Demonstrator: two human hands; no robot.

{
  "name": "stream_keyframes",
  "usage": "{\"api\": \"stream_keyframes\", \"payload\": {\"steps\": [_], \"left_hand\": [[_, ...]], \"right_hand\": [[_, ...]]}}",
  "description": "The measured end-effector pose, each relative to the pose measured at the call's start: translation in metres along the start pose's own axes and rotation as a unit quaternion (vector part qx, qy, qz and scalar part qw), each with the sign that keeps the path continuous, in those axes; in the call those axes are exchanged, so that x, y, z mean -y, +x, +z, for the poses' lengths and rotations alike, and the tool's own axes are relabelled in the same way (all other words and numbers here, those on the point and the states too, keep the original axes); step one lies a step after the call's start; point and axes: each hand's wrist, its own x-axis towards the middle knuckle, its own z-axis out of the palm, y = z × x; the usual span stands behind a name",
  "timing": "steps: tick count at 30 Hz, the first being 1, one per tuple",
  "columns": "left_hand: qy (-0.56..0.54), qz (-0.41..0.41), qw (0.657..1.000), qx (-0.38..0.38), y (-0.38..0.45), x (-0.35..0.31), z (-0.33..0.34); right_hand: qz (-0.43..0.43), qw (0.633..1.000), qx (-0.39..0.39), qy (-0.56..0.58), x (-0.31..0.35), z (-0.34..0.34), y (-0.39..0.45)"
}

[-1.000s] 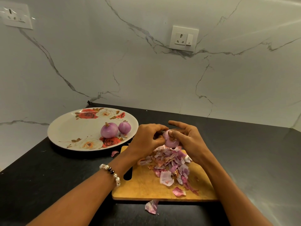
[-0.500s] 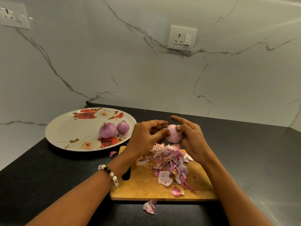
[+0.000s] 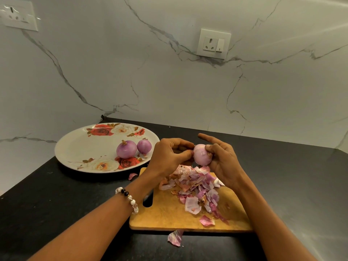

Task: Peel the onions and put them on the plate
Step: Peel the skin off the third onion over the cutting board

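Note:
A pale pink onion [image 3: 201,155] is held above the pile of peels [image 3: 194,185] on the wooden cutting board [image 3: 169,213]. My right hand [image 3: 223,161] grips it from the right, index finger pointing up and away. My left hand [image 3: 169,157] pinches at the onion's left end with thumb and fingertips. Two peeled purple onions, a larger one [image 3: 126,152] and a smaller one [image 3: 144,146], lie on the white floral plate [image 3: 82,147] to the left.
The black countertop [image 3: 282,176] runs up to a marble wall with a socket [image 3: 213,43]. Loose peel scraps lie off the board: one [image 3: 132,176] near the plate, another [image 3: 175,238] at the board's front edge.
Both hands lifted the onion slightly above the peel pile and turned it, so more of its pale surface shows. My right index finger has straightened.

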Motion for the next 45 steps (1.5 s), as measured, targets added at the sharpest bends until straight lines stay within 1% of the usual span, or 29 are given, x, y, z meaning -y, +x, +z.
{"api": "stream_keyframes", "payload": {"steps": [5, 8, 11, 14, 16, 21, 28, 31, 35, 39, 43, 45], "left_hand": [[-0.023, -0.019, 0.999, 0.029, 0.0, 0.0, -0.004], [-0.007, -0.015, 0.999, 0.029, 0.001, 0.001, -0.006], [0.026, 0.01, 1.0, 0.011, 0.0, 0.002, -0.004], [0.101, 0.057, 0.993, -0.019, -0.001, 0.004, -0.001], [0.125, 0.078, 0.988, -0.037, -0.001, 0.006, 0.001], [0.098, 0.075, 0.99, -0.062, 0.001, 0.004, 0.003], [0.027, 0.053, 0.998, -0.028, 0.001, -0.001, 0.0], [0.019, 0.053, 0.998, -0.019, 0.001, -0.003, -0.002], [0.064, 0.073, 0.995, -0.027, 0.001, 0.001, 0.0], [0.091, 0.075, 0.993, -0.003, -0.002, 0.002, 0.005], [0.092, 0.047, 0.995, 0.017, -0.002, 0.004, 0.003], [0.106, 0.042, 0.993, 0.016, -0.002, 0.004, 0.001]], "right_hand": [[0.004, 1.0, 0.017, -0.021, 0.001, 0.0, -0.001], [0.021, 0.999, 0.021, 0.01, 0.0, 0.001, -0.002], [0.04, 0.998, 0.028, 0.049, -0.002, 0.0, -0.001], [0.048, 0.995, 0.044, 0.079, -0.003, 0.002, -0.002], [0.054, 0.991, 0.05, 0.115, -0.002, 0.005, -0.003], [0.078, 0.98, 0.037, 0.179, 0.005, 0.009, -0.005], [0.099, 0.971, 0.001, 0.216, 0.009, 0.005, -0.006], [0.096, 0.976, -0.026, 0.195, 0.009, 0.001, -0.005], [0.089, 0.982, -0.04, 0.162, 0.009, 0.001, -0.003], [0.081, 0.987, -0.041, 0.133, 0.003, 0.002, 0.0], [0.054, 0.997, -0.024, 0.051, 0.001, 0.002, 0.001], [0.036, 0.999, -0.028, 0.006, 0.0, 0.001, 0.001]]}}
